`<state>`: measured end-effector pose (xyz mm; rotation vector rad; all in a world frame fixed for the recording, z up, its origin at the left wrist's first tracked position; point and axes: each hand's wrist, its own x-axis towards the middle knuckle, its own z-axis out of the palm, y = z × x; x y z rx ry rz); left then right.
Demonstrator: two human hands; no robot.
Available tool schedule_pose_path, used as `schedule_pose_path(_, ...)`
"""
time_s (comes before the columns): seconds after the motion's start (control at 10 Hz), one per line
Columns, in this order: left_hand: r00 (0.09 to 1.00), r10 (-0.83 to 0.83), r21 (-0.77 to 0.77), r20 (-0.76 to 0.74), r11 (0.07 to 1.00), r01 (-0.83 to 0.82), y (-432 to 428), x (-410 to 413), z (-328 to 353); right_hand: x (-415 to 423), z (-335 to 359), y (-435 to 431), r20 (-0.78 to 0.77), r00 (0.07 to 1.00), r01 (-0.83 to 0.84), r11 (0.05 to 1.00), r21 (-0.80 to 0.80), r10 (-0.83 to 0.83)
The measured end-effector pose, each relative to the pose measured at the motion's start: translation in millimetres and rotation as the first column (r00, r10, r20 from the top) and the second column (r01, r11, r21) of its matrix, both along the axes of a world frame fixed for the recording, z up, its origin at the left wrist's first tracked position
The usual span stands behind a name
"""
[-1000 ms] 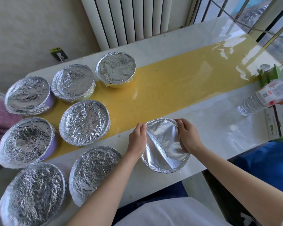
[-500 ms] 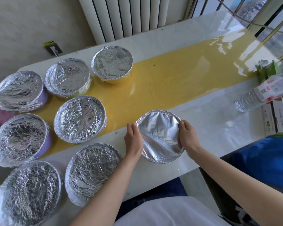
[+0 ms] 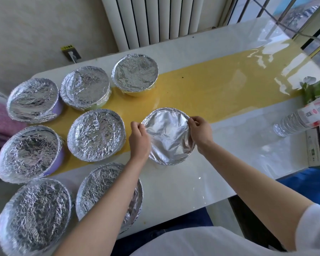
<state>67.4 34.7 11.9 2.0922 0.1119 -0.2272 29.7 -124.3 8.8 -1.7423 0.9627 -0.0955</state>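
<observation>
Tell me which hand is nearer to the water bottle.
Right. The right hand pinches the rim of the foil-covered bowl on the side facing the water bottle, well apart from it; the left hand grips the opposite rim, farther off.

Seven foil-covered bowls (image 3: 96, 135) at left, plastic bottle (image 3: 294, 122) lying at right, white radiator (image 3: 155, 19), wall socket (image 3: 71, 53)

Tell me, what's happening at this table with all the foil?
A person is crimping the cover on a foil-topped bowl on the white table. The left hand pinches its left rim, and the right hand pinches its right rim. Seven other foil-covered bowls sit to the left, already wrapped.
</observation>
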Motion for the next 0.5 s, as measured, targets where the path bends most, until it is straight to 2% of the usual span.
schedule_pose_path(0.1,0.999,-0.018,0.127,0.042,0.992,0.012,8.8,11.7,-2.8,16.5,1.5,6.7,-0.034,0.999,-0.022,0.999,-0.042,0.021)
schedule_pose_path(0.2,0.991,-0.124,0.336,0.058,0.937,0.097,17.1,15.6,-0.4,27.8,0.9,7.6,-0.101,0.991,-0.098,0.993,-0.064,0.091)
schedule_pose_path(0.4,0.948,-0.282,0.458,0.147,0.869,0.187,18.9,9.9,9.8,34.4,10.7,4.8,-0.177,0.946,-0.303,0.937,-0.172,0.273)
schedule_pose_path(0.5,0.919,-0.334,0.586,0.208,0.795,0.157,25.1,12.5,17.4,38.5,27.7,10.3,-0.19,0.914,-0.398,0.877,-0.268,0.357)
